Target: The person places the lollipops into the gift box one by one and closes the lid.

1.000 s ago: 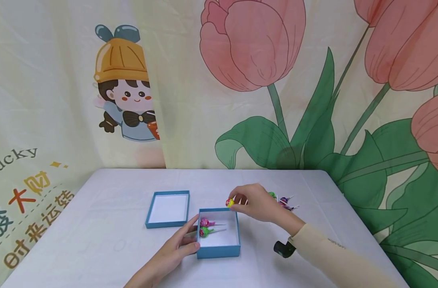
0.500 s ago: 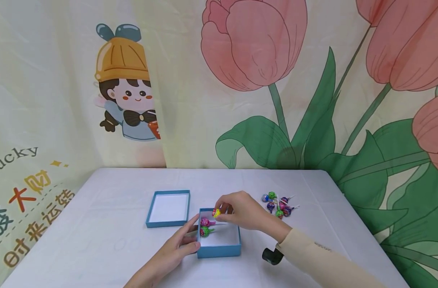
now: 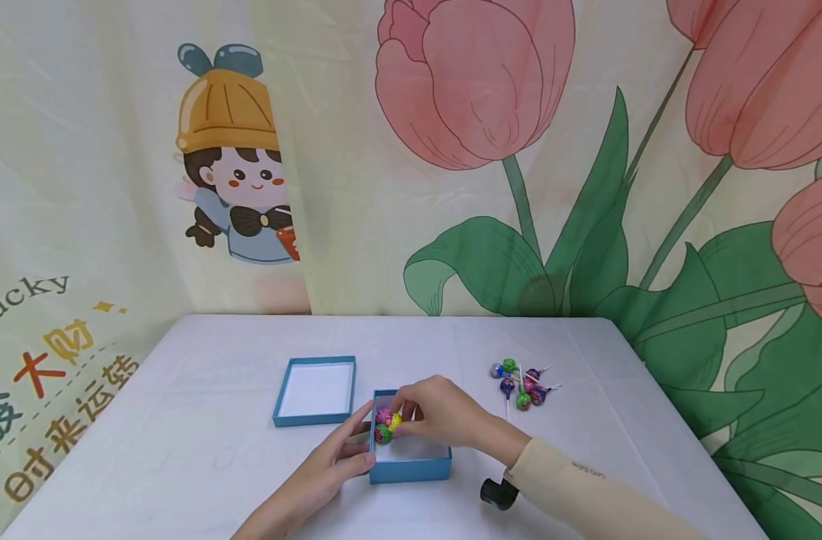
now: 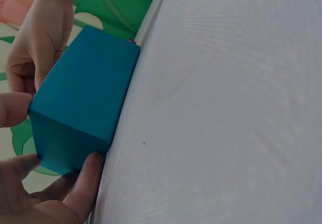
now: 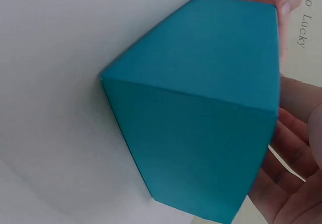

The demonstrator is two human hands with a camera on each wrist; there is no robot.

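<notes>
the right hand [image 3: 445, 409] reaches over the far part of the blue box [image 3: 411, 471] and pinches a yellow lollipop [image 3: 395, 421] between thumb and fingertips, its thumb and forefinger drawn close together. the yellow lollipop is inside the box, toward the left wall, right up beside a pink lollipop [image 3: 382, 415] and a green lollipop [image 3: 383, 434]; whether it rests on the box floor is hard to tell, and its stick is hidden behind the hand. the left hand [image 3: 337, 457] has its fingers spread and loosely bent, the tips touching the left wall of the box and the thumb at the near left corner. the box stands level on the white-covered worktop [image 3: 181, 450]. beyond the left hand, apart from the box, lies a shallow blue lid [image 3: 315, 391], its white inside facing up. to the right and farther back, a loose cluster of lollipops [image 3: 531, 385] in blue, green, purple and pink wrappers lies with white sticks pointing several ways. a beige sleeve [image 3: 586, 480] covers the right forearm, with a black device [image 3: 499, 495] at the wrist. behind the worktop hangs a printed backdrop [image 3: 343, 150] with large pink tulips [image 3: 475, 82] and a cartoon figure [image 3: 232, 169] in a yellow hat.
</notes>
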